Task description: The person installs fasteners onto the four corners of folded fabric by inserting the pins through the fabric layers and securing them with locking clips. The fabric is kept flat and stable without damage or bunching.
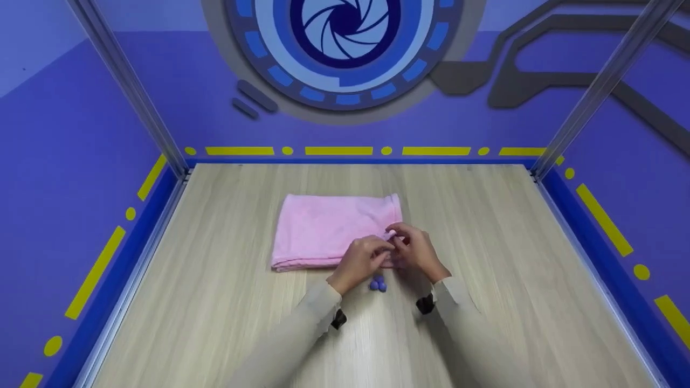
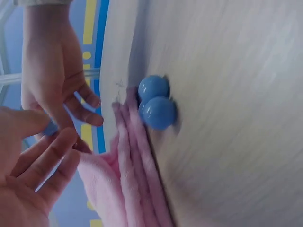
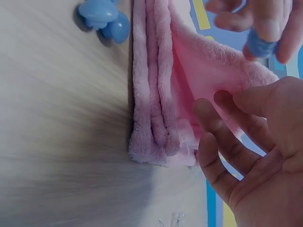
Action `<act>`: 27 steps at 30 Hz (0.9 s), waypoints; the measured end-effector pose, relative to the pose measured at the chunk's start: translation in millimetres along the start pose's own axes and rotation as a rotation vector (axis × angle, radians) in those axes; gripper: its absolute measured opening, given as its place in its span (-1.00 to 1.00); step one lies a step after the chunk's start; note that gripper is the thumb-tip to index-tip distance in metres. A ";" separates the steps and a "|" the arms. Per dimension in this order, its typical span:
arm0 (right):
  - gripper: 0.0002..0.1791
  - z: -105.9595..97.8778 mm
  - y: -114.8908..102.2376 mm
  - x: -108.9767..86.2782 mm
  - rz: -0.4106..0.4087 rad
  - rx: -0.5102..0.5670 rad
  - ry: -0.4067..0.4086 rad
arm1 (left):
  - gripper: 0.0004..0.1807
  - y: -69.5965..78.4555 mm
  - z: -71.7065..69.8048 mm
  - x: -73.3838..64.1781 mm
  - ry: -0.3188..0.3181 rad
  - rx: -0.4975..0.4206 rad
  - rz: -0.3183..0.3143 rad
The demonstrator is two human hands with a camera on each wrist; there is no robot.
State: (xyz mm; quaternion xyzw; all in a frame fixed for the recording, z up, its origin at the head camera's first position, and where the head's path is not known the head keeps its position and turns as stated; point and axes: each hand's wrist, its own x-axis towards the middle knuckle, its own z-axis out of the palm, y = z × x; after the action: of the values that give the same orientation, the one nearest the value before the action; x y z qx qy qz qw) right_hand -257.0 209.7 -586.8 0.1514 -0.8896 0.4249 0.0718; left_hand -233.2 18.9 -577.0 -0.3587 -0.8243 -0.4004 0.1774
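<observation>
A folded pink fleece cloth (image 1: 334,223) lies on the table, its layered edge toward the person. My right hand (image 1: 419,250) pinches its near right corner, lifting the upper layer; in the right wrist view thumb and index finger meet at the raised cloth edge (image 3: 251,71). Close by, my left hand (image 1: 358,261) holds a small blue piece (image 3: 260,45) between thumb and fingertips, which partly hide its shape. Glossy blue mushroom-shaped pieces (image 2: 159,112) rest together on the table beside the cloth's near edge, below the hands in the head view.
A small clear object (image 3: 177,220) lies on the wooden table (image 1: 215,323) beyond the cloth's right side, mostly cut off by the frame. Blue-purple panels (image 1: 345,134) with metal posts enclose the table at the back and both sides.
</observation>
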 end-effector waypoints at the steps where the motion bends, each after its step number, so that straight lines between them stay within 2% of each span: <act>1: -0.76 0.3 -0.1 0.3 -0.002 -0.003 0.001 | -0.86 -1.4 -1.6 0.3 0.041 0.001 -0.011; 5: -0.80 1.3 -0.3 1.0 0.000 0.001 0.005 | -0.86 -7.6 -6.1 1.2 0.175 0.003 -0.082; 8: -0.78 1.4 -0.6 1.2 -0.002 0.010 0.010 | -0.86 -11.7 -7.7 1.0 0.221 0.006 -0.142; 12: -0.73 1.3 -1.4 0.6 -0.006 0.010 0.011 | -0.86 -16.3 -7.4 -1.5 0.229 0.014 -0.196; 16: -0.71 0.7 -0.8 0.6 -0.022 0.021 0.015 | -0.84 -19.5 -4.1 -2.9 0.231 -0.019 -0.220; 20: -0.67 0.4 -1.5 0.8 -0.038 0.050 0.034 | -0.81 -22.2 -0.5 -2.3 0.238 -0.088 -0.245; 27: -0.68 0.3 -4.0 2.0 0.019 0.050 0.042 | -0.77 -21.3 3.6 1.4 0.205 -0.263 -0.313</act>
State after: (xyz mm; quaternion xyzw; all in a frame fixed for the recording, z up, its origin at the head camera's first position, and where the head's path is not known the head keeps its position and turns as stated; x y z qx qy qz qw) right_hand -257.5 206.7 -583.6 0.1361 -0.8784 0.4506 0.0826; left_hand -249.8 13.4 -589.7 -0.2037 -0.7884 -0.5613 0.1476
